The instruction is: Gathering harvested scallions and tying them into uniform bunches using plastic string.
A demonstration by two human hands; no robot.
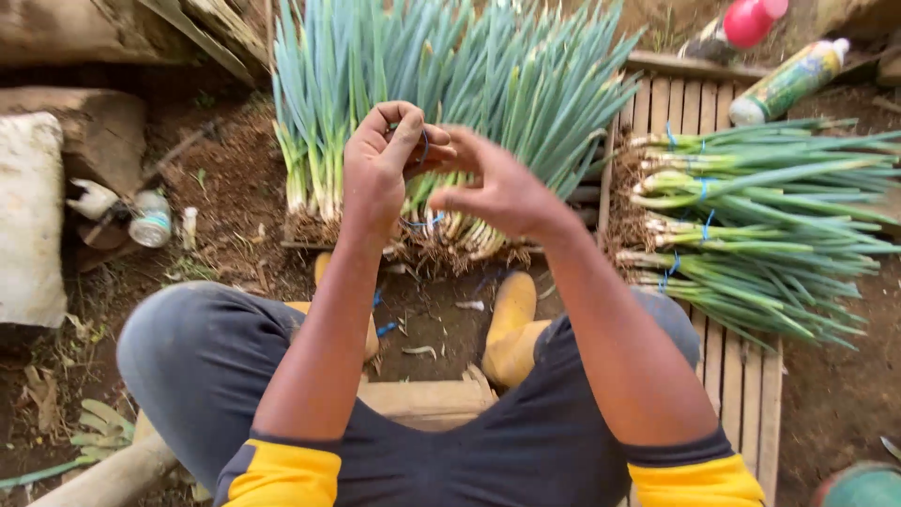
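Both hands pinch a thin blue band: left hand [380, 169] and right hand [497, 192] touching, just above loose green onions [441, 84]; tied bundles [751, 225] lie right

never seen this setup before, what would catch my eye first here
First, the two hands, left hand and right hand, raised at centre with a thin blue band between the fingers. Behind them lies a big heap of green onions, and tied bundles rest on a wooden slat pallet at right.
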